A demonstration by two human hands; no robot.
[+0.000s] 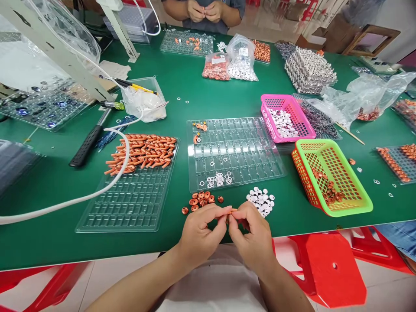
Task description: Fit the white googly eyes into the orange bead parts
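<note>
My left hand [203,232] and my right hand [251,232] meet at the table's near edge. Their fingertips pinch a small orange part [231,211] between them, most of it hidden by the fingers. Just beyond my left hand lies a loose pile of orange round caps [202,198]. White discs [261,200] are heaped beyond my right hand. Farther off, a clear compartment tray [240,149] holds white rings [219,179] at its near edge and a few orange pieces [200,126] at its far left corner.
To the left, another clear tray [130,212] carries rows of orange parts [146,151], with a white cable [81,199] across it. A hammer [91,141] lies beyond. Pink [276,136] and green [347,210] baskets stand right. Across the table, a person's hands [204,11] work.
</note>
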